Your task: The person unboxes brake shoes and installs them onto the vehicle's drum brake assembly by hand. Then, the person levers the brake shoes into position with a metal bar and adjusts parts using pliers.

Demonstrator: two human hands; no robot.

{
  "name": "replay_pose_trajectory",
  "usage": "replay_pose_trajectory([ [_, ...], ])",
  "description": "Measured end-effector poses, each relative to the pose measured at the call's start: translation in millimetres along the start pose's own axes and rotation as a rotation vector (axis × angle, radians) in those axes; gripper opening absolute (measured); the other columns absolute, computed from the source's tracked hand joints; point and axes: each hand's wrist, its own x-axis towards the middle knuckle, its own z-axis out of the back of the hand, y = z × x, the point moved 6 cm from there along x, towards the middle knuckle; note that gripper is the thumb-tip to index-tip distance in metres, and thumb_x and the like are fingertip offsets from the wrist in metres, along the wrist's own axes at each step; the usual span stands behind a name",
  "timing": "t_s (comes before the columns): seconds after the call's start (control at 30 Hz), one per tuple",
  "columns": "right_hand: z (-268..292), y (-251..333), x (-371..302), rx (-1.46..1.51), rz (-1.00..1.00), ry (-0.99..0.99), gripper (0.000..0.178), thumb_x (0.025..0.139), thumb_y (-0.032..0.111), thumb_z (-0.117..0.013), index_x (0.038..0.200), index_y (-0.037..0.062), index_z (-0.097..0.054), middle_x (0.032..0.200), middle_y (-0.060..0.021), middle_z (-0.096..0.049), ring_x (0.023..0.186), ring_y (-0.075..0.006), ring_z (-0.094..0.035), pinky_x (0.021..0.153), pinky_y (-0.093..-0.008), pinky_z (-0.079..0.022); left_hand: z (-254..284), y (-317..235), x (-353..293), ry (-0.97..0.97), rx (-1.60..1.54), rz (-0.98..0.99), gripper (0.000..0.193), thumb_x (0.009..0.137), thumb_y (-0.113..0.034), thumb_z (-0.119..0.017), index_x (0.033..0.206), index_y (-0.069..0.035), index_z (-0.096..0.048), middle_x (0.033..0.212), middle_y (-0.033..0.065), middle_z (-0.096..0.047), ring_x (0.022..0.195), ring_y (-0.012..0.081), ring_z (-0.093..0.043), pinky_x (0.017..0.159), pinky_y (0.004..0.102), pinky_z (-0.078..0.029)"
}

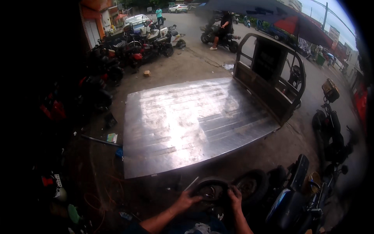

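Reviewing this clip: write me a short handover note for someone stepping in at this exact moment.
Left hand: gripping the left rim of the small black tyre.
Right hand: on the tyre's right rim.
Tyre sits low in front of the person, beside a second wheel, below the edge of the metal cart bed. A thin rod lies by the left hand.
Done: tyre in both hands.
Left: cannot tell; whether the tyre is seated is unclear.

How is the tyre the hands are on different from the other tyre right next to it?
The tyre under the hands lies nearly flat, its open middle facing up; the neighbouring tyre is tilted more on edge. The left hand and right hand both rest on the first tyre's rim, while no hand touches the neighbouring tyre. The first sits close below the shiny metal cart bed; the other is nearer the dark motorbike. Both are black, round and similar in size.
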Motion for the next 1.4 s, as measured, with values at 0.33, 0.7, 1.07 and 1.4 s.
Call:
replay_pose_trajectory([
  [0.33, 26, -33, 6, 0.072, -0.068, -0.006, 0.046, 0.081, 0.032, -0.067, 0.111, -0.0015, -0.055, 0.091, -0.0104, -0.061, 0.079, -0.0206, -0.061, 0.071, -0.0326, -0.052, -5, 13, 5, 0.068, 0.022, 0.038, 0.056, 0.077, -0.019, -0.07, 0.126, 0.001, -0.05, 0.116, 0.0113, -0.059, 0.103, 0.0192, -0.054, 0.092, 0.032, -0.043],
  [0.7, 30, -20, 9, -0.023, -0.042, -0.024, 0.041, 0.084, 0.03, -0.063, 0.11, -0.0008, -0.057, 0.09, -0.0079, -0.061, 0.08, -0.0171, -0.059, 0.073, -0.0288, -0.048, -8, 5, 15, 0.041, 0.067, 0.071, 0.046, 0.075, -0.019, -0.072, 0.113, 0.004, -0.059, 0.103, 0.0131, -0.065, 0.094, 0.0198, -0.059, 0.085, 0.0318, -0.046],
  [1.07, 38, -36, 2, -0.113, -0.027, -0.177, 0.048, 0.083, 0.028, -0.064, 0.115, -0.0063, -0.056, 0.109, -0.0139, -0.061, 0.101, -0.0209, -0.055, 0.09, -0.031, -0.042, -2, 34, 27, 0.196, 0.146, 0.06, 0.058, 0.079, -0.022, -0.071, 0.127, 0.001, -0.05, 0.116, 0.0144, -0.06, 0.108, 0.0222, -0.055, 0.097, 0.0345, -0.041],
  [1.4, 12, 1, -23, -0.31, 0.093, -0.384, 0.037, 0.087, 0.024, -0.06, 0.11, -0.0051, -0.057, 0.101, -0.012, -0.063, 0.093, -0.0178, -0.057, 0.084, -0.0297, -0.044, 19, 74, 49, 0.215, 0.219, 0.139, 0.045, 0.078, -0.02, -0.072, 0.113, 0.004, -0.057, 0.105, 0.0181, -0.064, 0.097, 0.0228, -0.061, 0.085, 0.0321, -0.048],
])
